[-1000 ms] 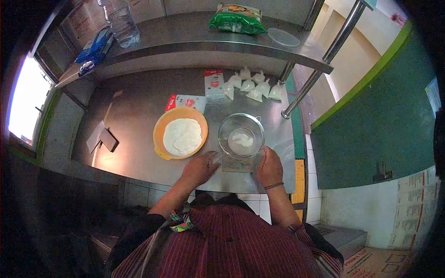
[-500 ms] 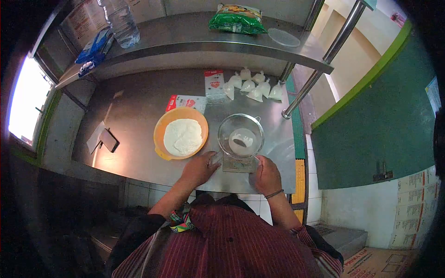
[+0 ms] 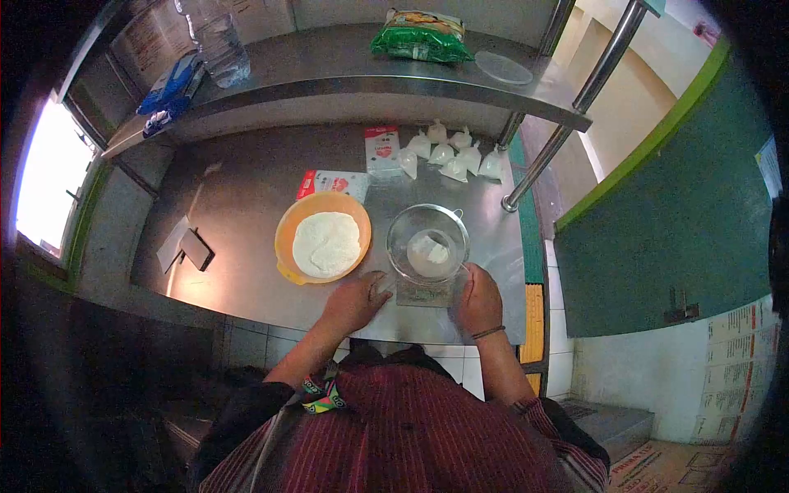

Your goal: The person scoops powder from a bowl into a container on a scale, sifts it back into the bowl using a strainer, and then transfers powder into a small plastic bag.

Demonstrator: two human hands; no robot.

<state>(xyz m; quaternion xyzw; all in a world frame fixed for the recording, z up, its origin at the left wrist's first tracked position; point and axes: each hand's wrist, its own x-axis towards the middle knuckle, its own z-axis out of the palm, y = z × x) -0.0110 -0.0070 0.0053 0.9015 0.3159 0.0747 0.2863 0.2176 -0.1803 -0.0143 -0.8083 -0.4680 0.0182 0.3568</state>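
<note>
A round wire sieve (image 3: 396, 255) is above a small flat scale (image 3: 423, 296) near the front edge of the metal table. White powder (image 3: 433, 249) shows in the middle of the sieve. To its right, my right hand (image 3: 479, 304) is closed round the sieve's handle. My left hand (image 3: 355, 304) is at the left of the scale, its fingers pinched around something clear that is too small to name. An orange bowl (image 3: 285, 238) of white flour (image 3: 327, 244) sits beyond my left hand.
Behind the bowl lie two red-and-white boxes (image 3: 337, 185) (image 3: 382, 149). Several small bags of white powder (image 3: 441, 154) stand at the back right. A phone on a stand (image 3: 197, 249) is at left. The shelf (image 3: 329, 78) above holds a bottle (image 3: 222, 49) and packets (image 3: 421, 37).
The powder in the sieve has changed shape, and the dark patch there is gone. My right hand has shifted slightly up and right. My left hand has barely moved.
</note>
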